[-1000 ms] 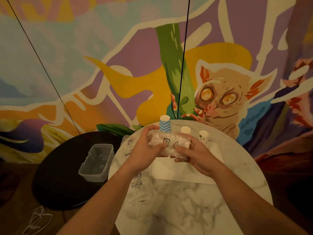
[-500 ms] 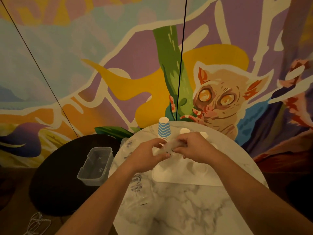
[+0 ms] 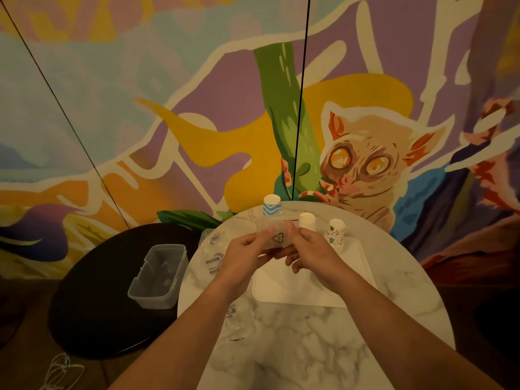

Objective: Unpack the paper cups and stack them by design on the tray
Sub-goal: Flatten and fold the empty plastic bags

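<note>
I held the clear bag (image 3: 277, 235) over the tray (image 3: 298, 288) with my left hand (image 3: 244, 256) and right hand (image 3: 312, 249); a hard tug could knock the cups (image 3: 306, 220) behind it.

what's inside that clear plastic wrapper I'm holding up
The wrapper looks flat and see-through, showing only a printed triangle mark. No cup shows inside, though both hands cover its lower edge.

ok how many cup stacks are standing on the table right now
3, all upside down along the far edge: a blue zigzag stack at the left, a plain white stack in the middle, a floral stack at the right. The hands may hide others.
</note>
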### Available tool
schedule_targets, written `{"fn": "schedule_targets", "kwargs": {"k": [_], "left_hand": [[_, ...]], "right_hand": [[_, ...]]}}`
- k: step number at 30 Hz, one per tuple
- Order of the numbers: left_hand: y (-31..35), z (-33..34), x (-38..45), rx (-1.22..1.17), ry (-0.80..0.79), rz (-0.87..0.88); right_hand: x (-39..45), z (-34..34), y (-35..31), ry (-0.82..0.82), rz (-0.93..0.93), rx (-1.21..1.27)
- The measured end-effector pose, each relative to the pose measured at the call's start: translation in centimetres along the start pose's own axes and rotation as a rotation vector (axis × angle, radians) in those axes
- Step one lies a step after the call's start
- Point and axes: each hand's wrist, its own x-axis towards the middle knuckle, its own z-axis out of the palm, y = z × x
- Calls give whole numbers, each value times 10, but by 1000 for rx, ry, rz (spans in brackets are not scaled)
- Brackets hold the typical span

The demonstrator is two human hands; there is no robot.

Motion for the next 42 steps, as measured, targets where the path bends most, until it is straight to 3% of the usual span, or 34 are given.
{"fn": "schedule_targets", "kwargs": {"k": [8,11,18,20,22,24,29,31,33,35,37,40,42], "left_hand": [[-10,-2,4,108,32,149],[-14,-6,5,162,22,174],[-19,1,1,277,88,239],[-15,3,-1,156,72,127],[-10,1,-1,-18,-30,-93],[-4,-2,0,-68,-94,-159],[-8,3,6,76,50,119],[-10,3,7,202,141,236],[-11,2,8,260,178,284],[-7,4,8,280,166,274],[-7,3,8,265,134,219],[-7,-1,5,414,288,218],[-7,-1,2,378,267,254]], "right_hand": [[7,9,10,282,-72,199],[10,11,15,291,-25,270],[7,9,17,461,-188,-93],[7,7,16,482,-275,-99],[6,7,14,462,-332,-88],[5,6,14,427,-361,-73],[4,8,16,328,-263,33],[3,9,17,196,-192,181],[1,9,17,64,-126,326],[0,8,17,58,-93,380],[0,7,16,158,-122,307],[1,6,14,377,-283,-9],[-1,7,11,425,-377,-147]]}}
